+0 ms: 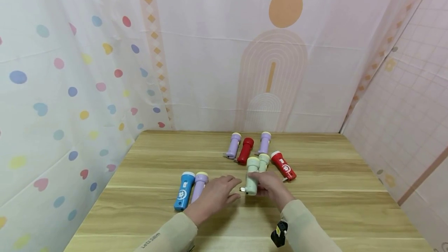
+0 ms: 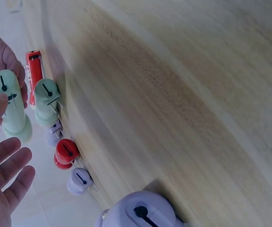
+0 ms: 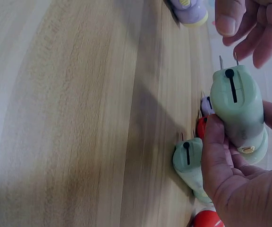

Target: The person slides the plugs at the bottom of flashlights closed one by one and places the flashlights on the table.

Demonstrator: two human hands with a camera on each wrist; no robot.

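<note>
My right hand [image 1: 271, 186] grips a pale green flashlight [image 1: 252, 178] by its body, held above the table with its lens end away from me. Two metal plug prongs [image 3: 221, 62] stick out of its near end, beside a black slide slot. My left hand [image 1: 218, 193] hovers just left of the prongs, fingers loosely extended and holding nothing; a small gap shows there in the right wrist view. Behind the held flashlight lies a second pale green flashlight [image 1: 264, 161], partly hidden, its prongs folded out as seen in the right wrist view.
Farther back lie a lavender flashlight [image 1: 233, 146], a red flashlight [image 1: 245, 151] and another lavender flashlight [image 1: 265, 143]. A white-rimmed red flashlight [image 1: 284, 166] lies right. Left are a blue flashlight [image 1: 184, 191] and a lavender one [image 1: 200, 185], partly behind my left arm. Curtains border the wooden table [image 1: 332, 205].
</note>
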